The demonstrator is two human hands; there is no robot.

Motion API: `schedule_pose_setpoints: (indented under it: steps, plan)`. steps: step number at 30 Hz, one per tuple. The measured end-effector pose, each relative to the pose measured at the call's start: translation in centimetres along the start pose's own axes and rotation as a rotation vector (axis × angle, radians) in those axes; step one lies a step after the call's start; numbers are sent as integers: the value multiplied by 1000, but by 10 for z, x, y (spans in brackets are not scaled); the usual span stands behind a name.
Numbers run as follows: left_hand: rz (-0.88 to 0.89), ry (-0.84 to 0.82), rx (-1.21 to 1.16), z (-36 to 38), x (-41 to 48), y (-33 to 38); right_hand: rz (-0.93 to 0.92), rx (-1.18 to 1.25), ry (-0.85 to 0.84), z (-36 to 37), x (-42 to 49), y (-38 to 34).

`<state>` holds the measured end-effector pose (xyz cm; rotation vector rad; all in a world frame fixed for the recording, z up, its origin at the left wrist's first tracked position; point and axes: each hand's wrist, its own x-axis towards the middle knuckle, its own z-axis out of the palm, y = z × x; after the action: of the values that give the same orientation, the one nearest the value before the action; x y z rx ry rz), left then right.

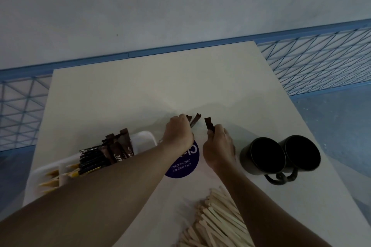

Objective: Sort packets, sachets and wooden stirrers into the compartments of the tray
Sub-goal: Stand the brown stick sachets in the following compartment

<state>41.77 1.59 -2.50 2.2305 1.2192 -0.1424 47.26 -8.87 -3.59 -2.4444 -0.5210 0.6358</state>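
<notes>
My left hand (177, 133) is closed around two brown stick sachets (194, 120) whose ends poke out beyond the fingers. Just to the right, my right hand (219, 147) pinches another brown sachet (208, 123) upright. Both hands hover over the middle of the white table (140, 94). The white compartment tray (144, 138) sits at the left, partly hidden under my left forearm. It holds brown sachets (118, 148), black sachets (91, 159) and yellow packets (54, 176) in separate sections. A heap of wooden stirrers (216, 220) lies at the near edge between my arms.
Two dark mugs (280, 156) lie on their sides at the right, openings facing me. A round blue sticker (184, 164) with white text is on the table under my hands. A blue wire mesh railing (321, 60) runs behind the table.
</notes>
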Motion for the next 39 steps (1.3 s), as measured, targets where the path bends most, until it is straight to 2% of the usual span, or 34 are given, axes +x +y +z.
schedule_pose_setpoints:
  steps: [8,15,22,34,39]
  plan:
    - [20,6,-33,0,-5,4,4,136,-28,-8,-2,0]
    - [54,-40,-153,-15,-9,11,32,259,-17,-12,-4,-2]
    - [85,-7,-298,-51,-30,10,3,400,1,-8,-10,-15]
    - [74,135,-423,-132,-86,-35,-278,611,-77,-17,-67,-90]
    - [4,195,-419,-149,-108,-77,-305,754,-161,1,-93,-116]
